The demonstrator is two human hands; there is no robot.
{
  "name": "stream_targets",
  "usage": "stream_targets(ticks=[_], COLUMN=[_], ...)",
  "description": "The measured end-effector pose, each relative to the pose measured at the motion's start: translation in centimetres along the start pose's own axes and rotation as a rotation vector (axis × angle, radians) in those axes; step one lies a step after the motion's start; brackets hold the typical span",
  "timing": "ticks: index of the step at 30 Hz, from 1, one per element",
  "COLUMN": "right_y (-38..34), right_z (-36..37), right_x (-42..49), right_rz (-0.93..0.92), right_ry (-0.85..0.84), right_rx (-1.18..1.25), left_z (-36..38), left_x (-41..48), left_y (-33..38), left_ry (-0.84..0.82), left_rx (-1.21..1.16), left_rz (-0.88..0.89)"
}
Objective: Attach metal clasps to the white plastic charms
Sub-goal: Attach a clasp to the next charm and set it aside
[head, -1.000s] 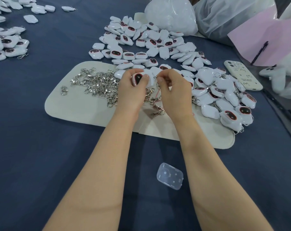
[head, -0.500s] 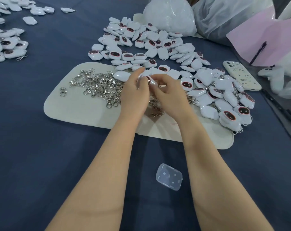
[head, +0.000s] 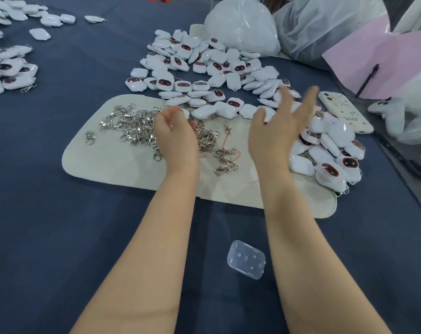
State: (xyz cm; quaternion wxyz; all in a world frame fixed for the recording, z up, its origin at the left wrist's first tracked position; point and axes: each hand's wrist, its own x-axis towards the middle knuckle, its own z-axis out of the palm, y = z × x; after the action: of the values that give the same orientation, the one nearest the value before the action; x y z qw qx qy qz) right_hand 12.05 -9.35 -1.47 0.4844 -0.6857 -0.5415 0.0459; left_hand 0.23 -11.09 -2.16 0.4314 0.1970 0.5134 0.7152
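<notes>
A heap of white plastic charms [head: 204, 68] with dark red-rimmed faces lies beyond a cream mat [head: 108, 162]. Loose metal clasps [head: 132, 126] are piled on the mat's left part. My left hand [head: 175, 138] hovers over that pile with curled fingers, and a small clasp [head: 172, 126] shows in its pinch. My right hand [head: 281, 126] is lifted with spread, motion-blurred fingers, holding nothing, beside a pile of charms with clasps [head: 325, 153] at the mat's right end. A blurred white charm [head: 337, 131] sits on top of that pile.
A clear plastic case [head: 246, 259] lies on the blue cloth between my forearms. A cream phone [head: 344, 112] lies at the right. Plastic bags [head: 240, 25] and a pink sheet with a pen [head: 368, 78] stand behind. More charms [head: 9, 71] lie far left.
My hands, which were joined on one charm, have parted. The right hand swung right and opened, and the charm has left it. The left hand dropped onto the clasp pile.
</notes>
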Motion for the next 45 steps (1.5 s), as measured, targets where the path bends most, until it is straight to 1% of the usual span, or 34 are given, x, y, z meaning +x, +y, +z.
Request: stream_targets(ticks=[2,4,8,10,12,13,14,17,19,20,22,24,25,27,28,29,31,32,34,36,38,42,45], right_y=[-0.8,-1.2,-0.7,-0.4,-0.3,-0.2,-0.2,-0.2,-0.5,-0.8,-1.2,-1.5,-1.5,-1.5,-1.2,-0.8,0.1,0.4,0.7,0.5,0.3,0.2,0.0], right_z=[1.5,3.0,5.5,6.0,5.9,5.7,5.4,3.6,1.9,1.1,-0.3,-1.1,-1.3,-1.1,-0.9,-0.7,-0.4,-0.2,0.2,0.7,1.2,1.9,2.1], right_x=[0.1,0.3,1.0,1.3,1.4,1.4,1.3,1.6,1.7,1.5,0.9,0.1,-0.2,-0.7,-0.8,-0.7,-0.7,-0.8,-1.2,-1.7,-2.1,-2.4,-2.5], right_rz=[-0.11,-0.14,-0.118,-0.107,-0.094,-0.084,-0.065,0.082,0.208,0.274,0.369,0.397,0.393,0.366,0.325,0.26,0.112,0.059,0.01,-0.062,-0.134,-0.139,-0.158], right_ry=[-0.2,-0.375,-0.553,-0.524,-0.427,-0.389,-0.353,-0.263,-0.259,-0.289,-0.408,-0.553,-0.6,-0.593,-0.544,-0.484,-0.413,-0.438,-0.542,-0.624,-0.642,-0.542,-0.528], right_rx=[-0.07,-0.113,-0.306,-0.383,-0.432,-0.407,-0.323,0.096,0.356,0.476,0.666,0.756,0.771,0.715,0.602,0.432,0.093,-0.013,-0.142,-0.281,-0.337,-0.3,-0.336], left_z=[0.0,0.1,0.2,0.2,0.3,0.3,0.3,0.3,0.4,0.5,0.7,0.9,0.9,0.8,0.7,0.5,0.3,0.2,0.1,0.2,0.2,0.2,0.2], left_x=[0.0,0.0,0.0,0.0,-0.1,-0.2,-0.2,-0.2,-0.4,-0.5,-0.9,-1.2,-1.3,-1.3,-1.2,-1.1,-0.8,-0.6,-0.3,-0.2,-0.1,-0.1,0.1], left_y=[0.0,0.0,-0.1,-0.2,-0.2,-0.1,-0.1,-0.3,-0.4,-0.4,-0.4,-0.2,-0.1,0.1,0.1,0.1,0.3,0.3,0.4,0.4,0.3,0.4,0.2], left_ry=[0.005,0.02,0.015,0.006,-0.006,-0.016,-0.028,-0.072,-0.14,-0.188,-0.283,-0.348,-0.361,-0.341,-0.314,-0.277,-0.206,-0.182,-0.161,-0.153,-0.161,-0.156,-0.141], left_rx=[0.002,0.016,0.035,0.041,0.06,0.07,0.077,0.136,0.179,0.192,0.247,0.295,0.318,0.354,0.353,0.329,0.195,0.105,-0.02,-0.046,-0.051,-0.074,-0.015], left_rz=[0.024,0.045,0.065,0.073,0.089,0.096,0.101,0.101,0.075,0.061,0.05,0.043,0.051,0.087,0.091,0.082,0.021,-0.018,-0.081,-0.116,-0.134,-0.159,-0.153])
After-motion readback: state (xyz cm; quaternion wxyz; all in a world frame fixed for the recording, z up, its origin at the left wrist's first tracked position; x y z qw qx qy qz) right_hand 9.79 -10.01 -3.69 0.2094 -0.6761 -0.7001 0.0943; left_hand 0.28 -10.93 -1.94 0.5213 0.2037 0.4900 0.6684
